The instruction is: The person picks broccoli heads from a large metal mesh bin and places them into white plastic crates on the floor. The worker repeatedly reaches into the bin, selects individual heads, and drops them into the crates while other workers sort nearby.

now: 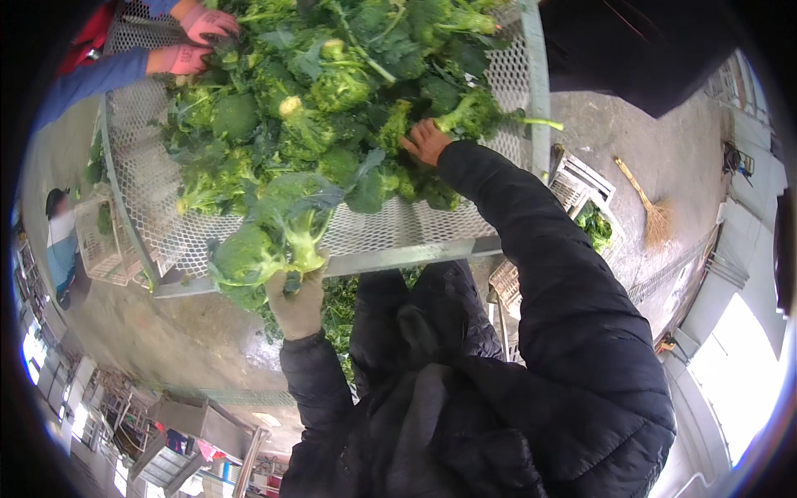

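My left hand (295, 299), in a light knit glove, grips the stems of broccoli heads (274, 233) just over the near left edge of a metal mesh table (408, 223). A large pile of broccoli (324, 93) with leaves covers much of the mesh. My right hand (426, 142), without a glove, reaches into the right side of the pile and touches a broccoli head (470, 115). Its fingertips are partly hidden among the green, so its hold is unclear.
A co-worker's pink-gloved hands (193, 43) are at the pile's far left. Plastic crates (103, 239) stand left of the table, and another crate (582, 180) stands right. A straw broom (655, 218) lies on the concrete floor. Another person (62, 249) is at the far left.
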Motion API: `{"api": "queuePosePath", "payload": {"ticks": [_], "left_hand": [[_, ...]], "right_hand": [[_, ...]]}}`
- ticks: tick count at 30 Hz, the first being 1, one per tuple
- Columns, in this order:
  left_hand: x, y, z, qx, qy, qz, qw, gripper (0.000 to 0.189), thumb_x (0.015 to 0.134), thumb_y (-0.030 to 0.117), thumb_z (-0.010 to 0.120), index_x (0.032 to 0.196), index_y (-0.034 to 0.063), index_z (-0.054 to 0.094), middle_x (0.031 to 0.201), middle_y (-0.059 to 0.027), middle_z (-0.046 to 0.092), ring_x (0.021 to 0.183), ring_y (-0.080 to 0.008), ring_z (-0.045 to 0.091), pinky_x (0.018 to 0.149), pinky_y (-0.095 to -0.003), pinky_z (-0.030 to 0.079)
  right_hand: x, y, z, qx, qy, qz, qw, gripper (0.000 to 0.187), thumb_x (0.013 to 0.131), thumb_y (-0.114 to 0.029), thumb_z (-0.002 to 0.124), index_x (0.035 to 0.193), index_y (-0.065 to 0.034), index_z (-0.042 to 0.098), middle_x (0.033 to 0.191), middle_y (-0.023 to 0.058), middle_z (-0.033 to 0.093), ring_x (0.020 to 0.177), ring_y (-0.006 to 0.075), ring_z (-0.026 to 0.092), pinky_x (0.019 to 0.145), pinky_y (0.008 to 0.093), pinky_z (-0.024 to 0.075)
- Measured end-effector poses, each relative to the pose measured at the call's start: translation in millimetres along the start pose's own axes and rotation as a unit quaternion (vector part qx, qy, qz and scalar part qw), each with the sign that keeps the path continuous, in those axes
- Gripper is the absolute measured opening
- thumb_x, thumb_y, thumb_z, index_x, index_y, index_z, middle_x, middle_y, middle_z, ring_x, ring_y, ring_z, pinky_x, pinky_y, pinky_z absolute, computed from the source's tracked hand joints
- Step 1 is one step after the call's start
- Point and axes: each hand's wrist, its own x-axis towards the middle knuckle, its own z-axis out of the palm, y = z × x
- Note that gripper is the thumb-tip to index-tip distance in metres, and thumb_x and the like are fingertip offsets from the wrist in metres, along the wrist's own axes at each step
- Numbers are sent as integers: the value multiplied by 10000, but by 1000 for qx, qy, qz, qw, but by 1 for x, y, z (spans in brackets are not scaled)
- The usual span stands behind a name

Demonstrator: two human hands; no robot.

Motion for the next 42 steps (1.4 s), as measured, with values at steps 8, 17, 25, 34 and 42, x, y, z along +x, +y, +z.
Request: {"api": "queuePosePath", "payload": {"ticks": [8,17,25,34,42], "left_hand": [[-26,-11,-10,14,-65,-16,998,730,789,32,738,1466,-6,466,1517,-221,507,1408,-452,465,1180,-702,357],[-111,-72,63,208,-174,-201,941,618,849,81,730,1411,-71,521,1395,-206,607,1274,-363,581,1169,-475,430],[-148,-264,115,822,-532,79,186,389,917,36,717,1303,87,713,1309,-149,704,1249,-311,642,1086,-369,470],[-312,-552,59,483,-713,-358,360,579,1003,501,642,1312,12,631,1161,-169,723,1043,-286,688,917,-383,551],[-230,-466,90,678,-604,-127,398,548,967,490,662,1286,45,677,1195,-210,725,1113,-374,699,961,-423,537]], "right_hand": [[-75,9,-140,462,272,297,790,1154,686,-413,914,1606,-85,299,1469,270,468,1311,470,488,1090,573,387],[-327,-104,-204,667,456,440,392,1066,664,-287,846,1563,-25,336,1447,223,521,1367,372,532,1144,430,429],[-544,-267,-119,584,357,714,148,1020,754,-285,899,1561,-11,338,1385,173,579,1257,274,607,1103,393,487],[-748,-419,-45,390,348,851,40,757,906,-257,845,1488,49,471,1482,212,539,1357,300,537,1185,439,393],[-656,-285,-12,599,359,697,164,478,1030,-180,686,1471,-52,552,1349,116,652,1217,195,633,989,332,536]]}}
